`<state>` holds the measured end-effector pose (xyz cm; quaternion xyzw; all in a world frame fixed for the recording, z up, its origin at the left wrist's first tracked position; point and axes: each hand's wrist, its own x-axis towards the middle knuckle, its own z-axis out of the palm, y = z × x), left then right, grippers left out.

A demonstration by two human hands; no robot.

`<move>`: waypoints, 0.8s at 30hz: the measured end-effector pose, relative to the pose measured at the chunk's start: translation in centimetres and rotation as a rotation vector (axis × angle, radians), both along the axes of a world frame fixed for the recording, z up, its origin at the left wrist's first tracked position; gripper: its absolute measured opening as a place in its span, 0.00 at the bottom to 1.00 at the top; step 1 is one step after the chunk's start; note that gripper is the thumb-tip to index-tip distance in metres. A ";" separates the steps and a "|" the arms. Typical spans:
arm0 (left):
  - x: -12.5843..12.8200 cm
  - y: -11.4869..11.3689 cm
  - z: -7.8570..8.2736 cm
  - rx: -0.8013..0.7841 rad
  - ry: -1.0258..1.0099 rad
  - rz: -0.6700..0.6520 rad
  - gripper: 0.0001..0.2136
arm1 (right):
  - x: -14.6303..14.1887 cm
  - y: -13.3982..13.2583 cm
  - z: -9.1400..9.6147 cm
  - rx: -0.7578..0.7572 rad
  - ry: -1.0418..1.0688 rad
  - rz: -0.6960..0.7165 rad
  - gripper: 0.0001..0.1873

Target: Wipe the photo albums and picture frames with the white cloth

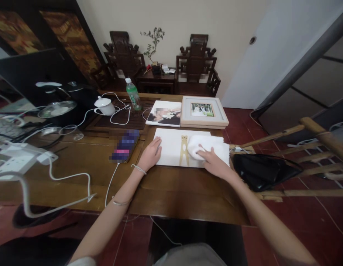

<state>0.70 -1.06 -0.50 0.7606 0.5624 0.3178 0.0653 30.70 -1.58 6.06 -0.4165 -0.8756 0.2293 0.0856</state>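
A flat white board lies on the wooden table in front of me, with a gold, long-legged figure on its face. At the board's left edge rests my left hand, its fingers stretched out along the side and holding nothing. My right hand grips a bunched white cloth against the right part of the board, just beside the gold figure. The cloth's loose part spreads over the board's right end and hides it.
Behind the board lie a photo print and stacked frames. To the left are a phone on a cable, a green bottle, a lidded white cup and a power strip. A black bag sits at right.
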 end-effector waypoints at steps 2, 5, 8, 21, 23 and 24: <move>0.0 0.0 0.0 0.001 -0.005 0.000 0.18 | -1.4 2.0 -0.8 0.038 0.033 -0.096 0.31; -0.1 0.1 0.0 -0.001 -0.016 -0.005 0.18 | -3.9 4.2 -1.3 0.070 0.046 -0.175 0.31; -0.1 0.1 0.0 -0.014 -0.024 0.003 0.18 | -6.0 4.6 -1.5 0.102 0.029 -0.142 0.30; -0.1 -0.1 -0.1 0.006 0.002 0.003 0.18 | -6.5 -5.4 -0.4 0.198 -0.155 0.314 0.25; -0.1 -0.1 -0.1 0.010 0.002 0.004 0.18 | -6.4 -5.2 -0.3 0.202 -0.158 0.337 0.25; -0.1 -0.1 -0.1 0.009 0.001 0.004 0.18 | -6.4 -4.8 -0.3 0.208 -0.160 0.342 0.25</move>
